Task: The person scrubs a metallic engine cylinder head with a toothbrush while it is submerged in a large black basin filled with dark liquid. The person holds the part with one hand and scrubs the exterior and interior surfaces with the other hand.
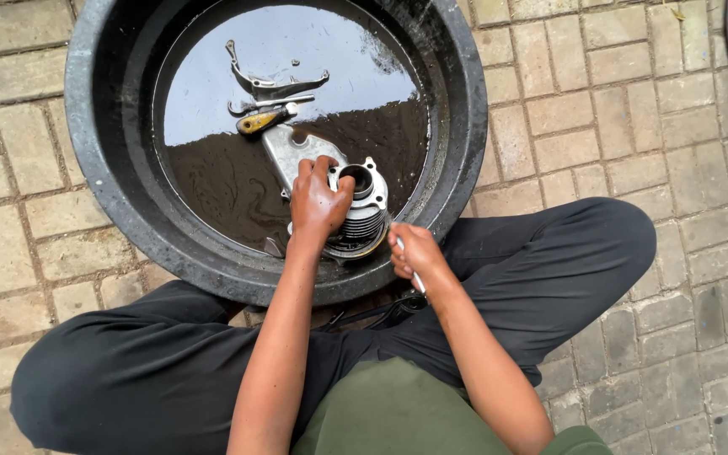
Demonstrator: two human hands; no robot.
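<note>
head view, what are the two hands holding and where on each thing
The left hand grips the finned metal cylinder by its side at the top rim. The right hand holds a thin pale-handled tool around its handle.

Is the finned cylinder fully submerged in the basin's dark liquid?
No: the finned cylinder stands above the dark liquid, steadied by the left hand, bore and fins showing.

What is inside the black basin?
The basin holds dark liquid, a finned cylinder held by the left hand, a metal cover, levers and a yellow-handled tool. The murky liquid hides anything submerged.
</note>
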